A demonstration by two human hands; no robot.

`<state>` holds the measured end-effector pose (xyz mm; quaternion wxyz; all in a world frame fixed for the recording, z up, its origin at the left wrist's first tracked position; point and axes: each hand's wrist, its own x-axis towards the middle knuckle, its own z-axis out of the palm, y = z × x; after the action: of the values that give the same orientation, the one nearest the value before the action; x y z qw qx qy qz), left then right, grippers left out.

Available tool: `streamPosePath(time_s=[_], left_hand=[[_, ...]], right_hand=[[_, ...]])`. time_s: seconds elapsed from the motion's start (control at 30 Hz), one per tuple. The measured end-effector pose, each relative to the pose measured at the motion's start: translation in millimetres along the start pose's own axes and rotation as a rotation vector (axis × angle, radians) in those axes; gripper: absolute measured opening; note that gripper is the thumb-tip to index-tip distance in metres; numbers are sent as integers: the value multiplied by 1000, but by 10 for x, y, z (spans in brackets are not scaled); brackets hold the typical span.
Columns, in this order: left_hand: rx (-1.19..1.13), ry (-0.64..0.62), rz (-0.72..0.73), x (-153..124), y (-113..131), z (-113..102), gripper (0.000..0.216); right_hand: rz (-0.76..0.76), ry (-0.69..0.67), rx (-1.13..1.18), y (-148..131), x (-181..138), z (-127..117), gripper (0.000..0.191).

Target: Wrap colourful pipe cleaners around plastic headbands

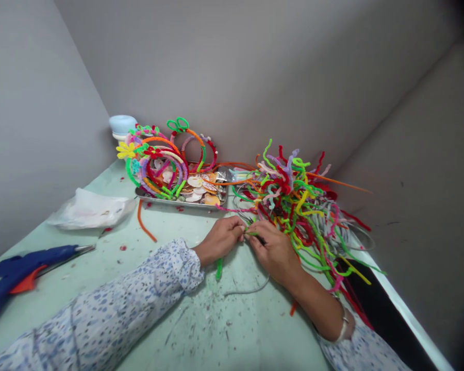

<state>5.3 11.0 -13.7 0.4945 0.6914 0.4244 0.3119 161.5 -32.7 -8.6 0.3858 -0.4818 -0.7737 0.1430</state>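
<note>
Across the near part of the scene spreads a pale green table (pixel 201 330), spotted with dark marks. On its far right lies a big tangled heap of pipe cleaners (pixel 305 206) in red, green, yellow, pink and lilac. Left of the heap, towards the far wall, sits a shallow metal tray (pixel 178 205) holding shells (pixel 206 188); colourful hoops (pixel 162 170), some with flowers, stand and lean over its left part. At the near left lies a blue glue gun (pixel 34 263) with an orange trigger, and beyond it a clear plastic bag (pixel 93 208) with something white inside. Behind the hoops, at the far left, stands a jar (pixel 122 124) with a light blue lid; its contents cannot be seen.

The left forearm reaches in from the near left, sleeve down to the wrist; the right comes from the near right, sleeve pushed back. The left hand (pixel 225 238) and right hand (pixel 272 250) meet just nearer than the heap, fingers bent, fingertips closed on a small green strip (pixel 252 233) between them.
</note>
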Motion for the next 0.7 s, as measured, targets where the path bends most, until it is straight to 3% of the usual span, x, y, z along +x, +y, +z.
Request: streamPosePath(time_s=[0.33, 0.53, 0.7], left_hand=[[-70, -27, 17, 25, -37, -16, 18], [-141, -30, -3, 22, -3, -27, 21], [-68, -10, 15, 2, 33, -22, 25]], right_hand=[[-18, 43, -28, 33, -19, 17, 25], [135, 133, -28, 28, -6, 5, 23], [166, 151, -27, 58, -17, 27, 19]])
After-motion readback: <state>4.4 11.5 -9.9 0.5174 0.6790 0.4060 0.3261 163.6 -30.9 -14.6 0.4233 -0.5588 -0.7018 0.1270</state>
